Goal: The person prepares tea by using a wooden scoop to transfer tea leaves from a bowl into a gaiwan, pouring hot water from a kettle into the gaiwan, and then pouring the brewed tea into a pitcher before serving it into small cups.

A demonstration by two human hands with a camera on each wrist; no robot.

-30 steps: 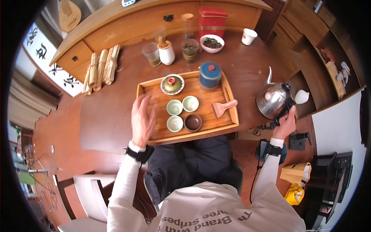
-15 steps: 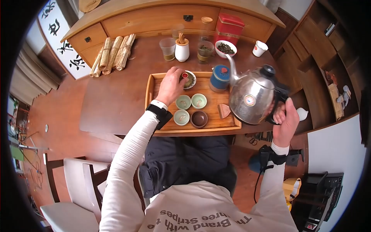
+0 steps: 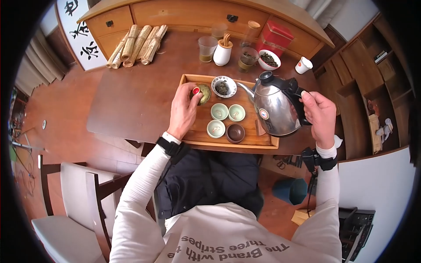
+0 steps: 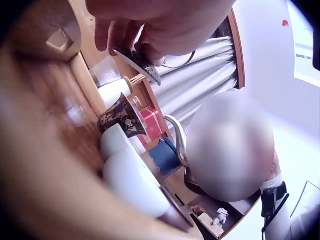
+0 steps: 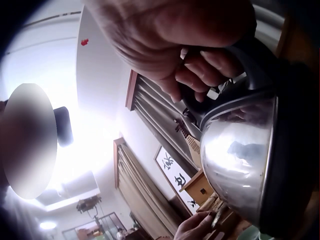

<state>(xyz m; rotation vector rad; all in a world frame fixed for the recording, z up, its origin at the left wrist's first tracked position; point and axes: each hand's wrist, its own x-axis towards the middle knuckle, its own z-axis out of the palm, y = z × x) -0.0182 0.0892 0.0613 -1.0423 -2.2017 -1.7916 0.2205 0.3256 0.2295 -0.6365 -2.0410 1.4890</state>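
My left hand [image 3: 183,113] pinches the red knob of a patterned lid [image 3: 203,94] over the tray's left part; in the left wrist view the lid [image 4: 137,66] hangs tilted below the fingers. Beside it stands the uncovered patterned bowl [image 3: 223,87] with dark leaves inside. My right hand [image 3: 319,115] grips the black handle of the steel kettle [image 3: 275,107], whose spout [image 3: 246,90] points at the bowl from the right. No stream of water can be made out. In the right wrist view fingers curl round the handle above the kettle [image 5: 235,155].
Three pale green cups [image 3: 215,129] and a brown cup [image 3: 235,133] stand on the wooden tray [image 3: 206,143]. Behind are glasses [image 3: 207,48], a white tool holder [image 3: 222,54], a bowl of leaves [image 3: 269,60], a red tin [image 3: 275,37] and a paper cup [image 3: 303,65]. Bamboo rolls [image 3: 142,43] lie back left.
The left hand has reached the lid, lifted it off the bowl and moved it left. The right hand has raised the kettle from the tray's right side and brought its spout to the bowl.
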